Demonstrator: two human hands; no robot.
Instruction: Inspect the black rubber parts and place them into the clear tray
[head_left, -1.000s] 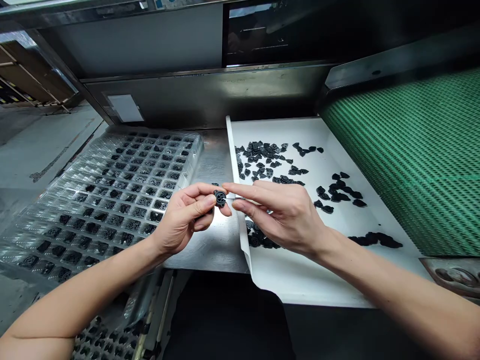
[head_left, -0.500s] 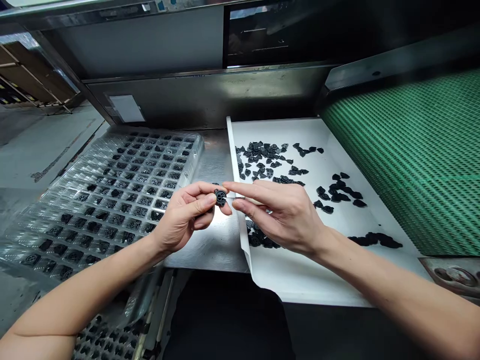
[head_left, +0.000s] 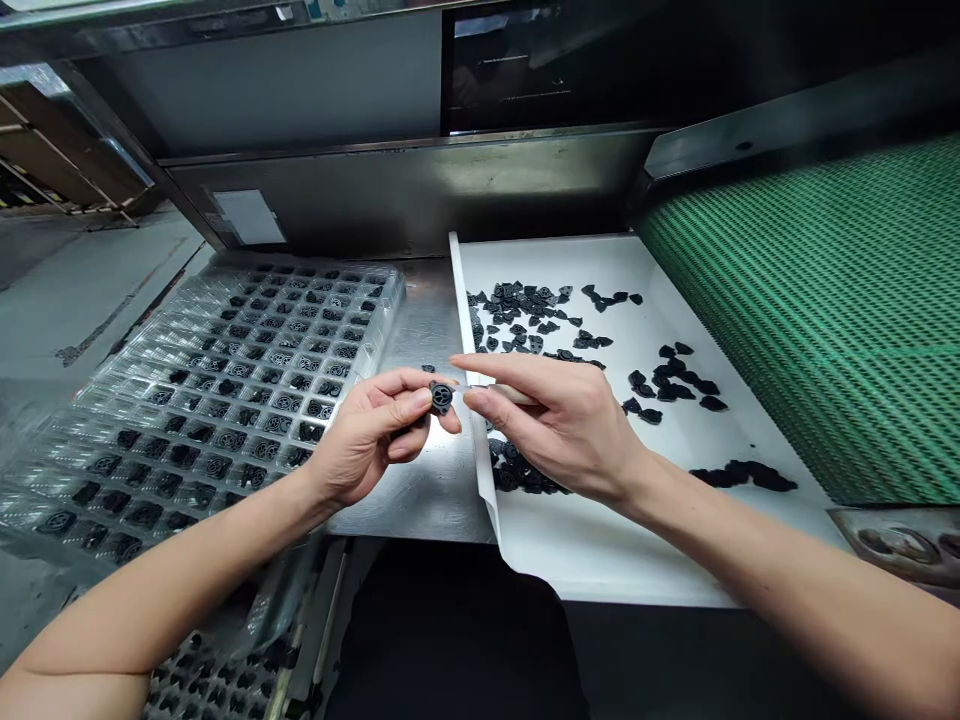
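Between thumb and fingers, my left hand [head_left: 367, 435] pinches a small black part [head_left: 441, 397] with a round, open pattern. My right hand [head_left: 559, 420] is closed round a thin, light-handled tool [head_left: 510, 394], whose narrow tip points left at the part. Both hands are over the raised left edge of a white tray [head_left: 592, 560]. Many loose black pieces [head_left: 517, 300] lie in that tray. Another small black piece [head_left: 428, 368] sits on the metal surface just behind my left hand.
A clear compartment tray [head_left: 386, 330] filled with black parts is at the left, and another tray of parts [head_left: 217, 680] shows below it. The green mesh belt [head_left: 825, 300] runs along the right. A metal machine wall [head_left: 375, 200] stands behind the metal table [head_left: 427, 310].
My right hand has opened a slight gap from the black part, and more of the tool shows. The part has turned a little in my left hand.
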